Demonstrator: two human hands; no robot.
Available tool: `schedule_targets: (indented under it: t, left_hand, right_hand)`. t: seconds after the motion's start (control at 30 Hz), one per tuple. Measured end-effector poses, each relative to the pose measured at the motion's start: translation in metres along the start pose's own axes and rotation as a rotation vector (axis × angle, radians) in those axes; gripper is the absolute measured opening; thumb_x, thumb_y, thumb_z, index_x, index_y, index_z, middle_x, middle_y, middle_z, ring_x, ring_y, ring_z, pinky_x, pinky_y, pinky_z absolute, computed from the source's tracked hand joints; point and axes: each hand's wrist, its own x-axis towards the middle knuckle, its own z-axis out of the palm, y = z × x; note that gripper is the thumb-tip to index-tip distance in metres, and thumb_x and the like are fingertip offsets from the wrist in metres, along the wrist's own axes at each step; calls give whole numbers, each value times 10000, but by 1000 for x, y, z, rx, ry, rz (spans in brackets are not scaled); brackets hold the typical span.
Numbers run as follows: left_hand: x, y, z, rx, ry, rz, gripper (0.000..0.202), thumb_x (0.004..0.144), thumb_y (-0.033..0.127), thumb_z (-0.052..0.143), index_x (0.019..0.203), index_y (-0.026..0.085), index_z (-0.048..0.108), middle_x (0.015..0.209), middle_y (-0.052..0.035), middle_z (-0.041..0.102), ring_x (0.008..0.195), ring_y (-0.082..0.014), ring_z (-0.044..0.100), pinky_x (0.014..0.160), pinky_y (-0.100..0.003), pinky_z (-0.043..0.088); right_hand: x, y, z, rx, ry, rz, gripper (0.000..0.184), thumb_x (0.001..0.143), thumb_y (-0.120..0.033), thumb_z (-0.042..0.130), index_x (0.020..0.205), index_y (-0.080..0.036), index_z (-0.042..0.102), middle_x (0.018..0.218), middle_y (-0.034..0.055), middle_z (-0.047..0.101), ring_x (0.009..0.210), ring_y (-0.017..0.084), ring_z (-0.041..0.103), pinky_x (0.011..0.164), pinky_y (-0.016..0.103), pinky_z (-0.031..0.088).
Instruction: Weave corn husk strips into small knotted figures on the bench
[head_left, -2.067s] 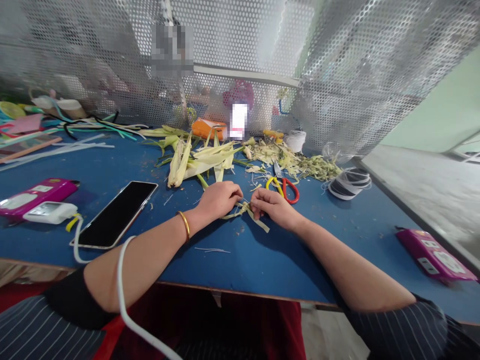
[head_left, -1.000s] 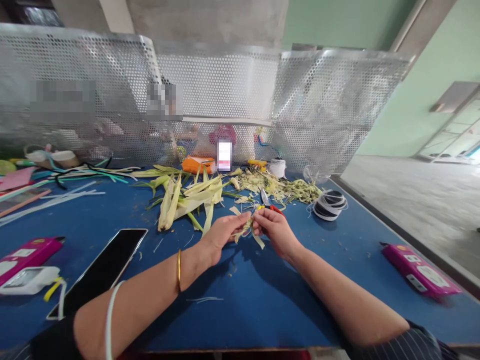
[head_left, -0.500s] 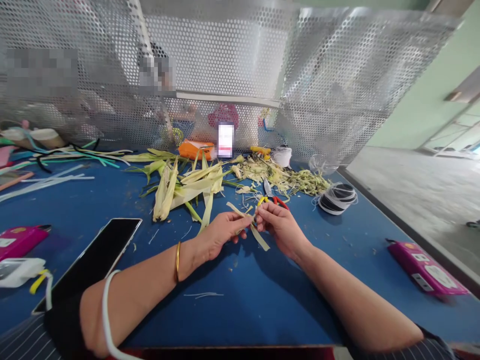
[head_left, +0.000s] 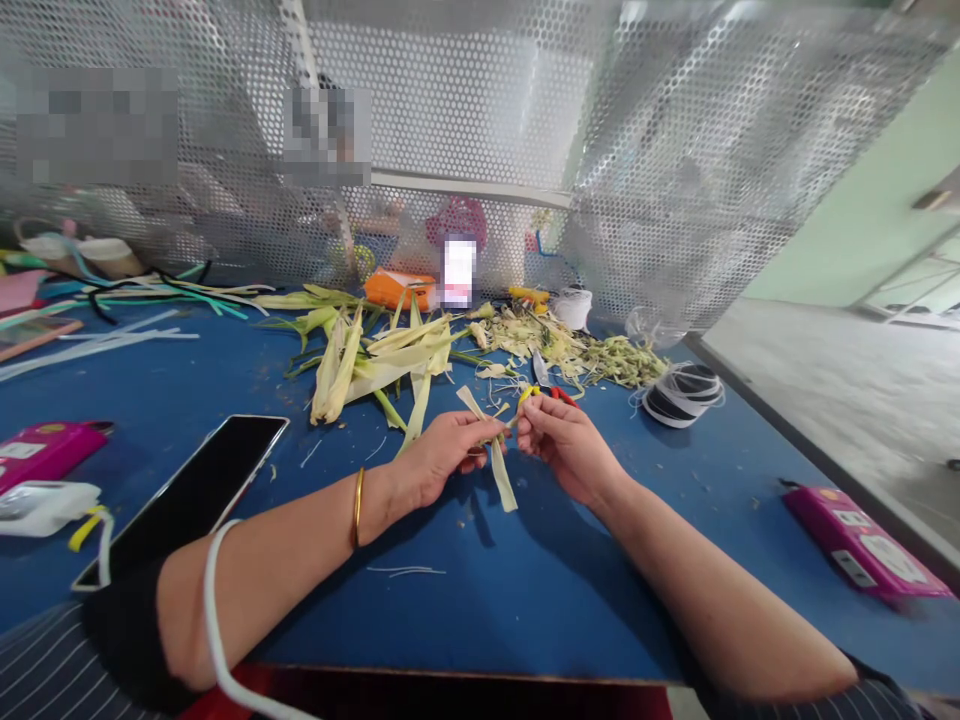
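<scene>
My left hand (head_left: 442, 455) is closed in a pinch on pale corn husk strips (head_left: 502, 480). One strip hangs below the fingertips, and another end sticks up behind them. Close beside it, my right hand (head_left: 566, 445) is also pinched closed, near a thin twisted piece reaching from the left fingers. What lies between the right fingertips is too small to make out. Just beyond that hand lies a cutting tool (head_left: 540, 370) with grey blades and red and yellow handles. Behind my left hand is a heap of corn husks (head_left: 409, 365).
Shredded husk bits (head_left: 555, 345) lie at the back, near a spool of white thread (head_left: 682, 392). A dark phone (head_left: 202, 490) is at left. Magenta pouches (head_left: 56, 450) sit at both sides. A perforated transparent sheet (head_left: 465, 110) hangs behind the table, with people blurred beyond.
The hanging husk strip has swung to point more steeply down, and its upper end has turned too. The hands stay close together, with a slightly wider gap. The camera view has shifted slightly.
</scene>
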Motion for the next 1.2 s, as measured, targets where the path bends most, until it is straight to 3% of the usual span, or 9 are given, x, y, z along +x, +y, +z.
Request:
schedule_targets:
  t: [0.37,0.47,0.63,0.7,0.77,0.83,0.9,1.07,1.2]
  left_hand:
    - [-1,1,0,19,94,-31,175,672,311,639,603,154,603,542,15,499,471,-61,333,477,-239,176]
    - [-1,2,-1,13,132,-42,149,654,293,651,605,157,615,499,27,452,461,-63,314,471,-241,159]
    - [-2,6,-1,29,186,-69,128,636,270,623,576,158,607,491,19,460,453,-64,317,478,-244,143]
    - [-2,7,0,48,202,-77,136,638,267,619,557,160,599,474,24,443,446,-64,310,479,-252,136]
    - [-2,8,1,60,215,-81,141,648,268,618,557,161,601,462,29,433,440,-64,304,481,-257,138]
    - [-2,7,1,67,223,-80,147,658,274,620,565,161,604,459,32,430,439,-64,305,484,-257,150]
    - [-2,6,1,75,224,-70,155,662,286,629,572,162,604,464,31,439,445,-65,316,487,-255,167]
    - [0,4,0,99,221,-60,159,660,305,635,587,167,602,456,38,436,441,-70,317,484,-254,181]
    - [0,4,-1,97,219,-72,164,645,312,649,588,169,592,472,41,447,444,-67,317,481,-248,181]
  right_hand:
    - [8,-2,-12,-72,33,65,409,580,-449,857,725,-170,595,641,-20,616,529,80,571,498,200,416]
    - [18,-7,-26,-172,134,-14,414,554,-461,838,705,-178,575,627,-16,591,526,95,558,490,222,399]
    - [32,-19,-53,-448,366,-160,333,639,-468,731,695,-209,530,609,-9,564,561,141,555,528,267,388]
    - [32,-20,-58,-705,415,-197,280,658,-418,723,727,-211,548,636,0,579,623,168,574,554,272,371]
    - [29,-18,-56,-1140,421,-217,254,700,-394,688,835,-208,580,732,32,630,711,206,600,582,286,360]
    - [26,-15,-50,-1535,361,-197,276,763,-369,616,969,-189,581,873,89,670,794,242,624,606,303,359]
    - [23,-14,-43,-1708,299,-138,295,792,-321,562,1039,-161,572,963,140,679,843,265,641,610,311,358]
    - [24,-21,-43,-1707,332,32,327,732,-307,583,1021,-155,600,880,126,689,798,272,651,557,302,338]
    - [28,-24,-57,-1560,359,3,479,674,-294,639,1134,-164,608,888,94,698,754,232,645,563,280,365]
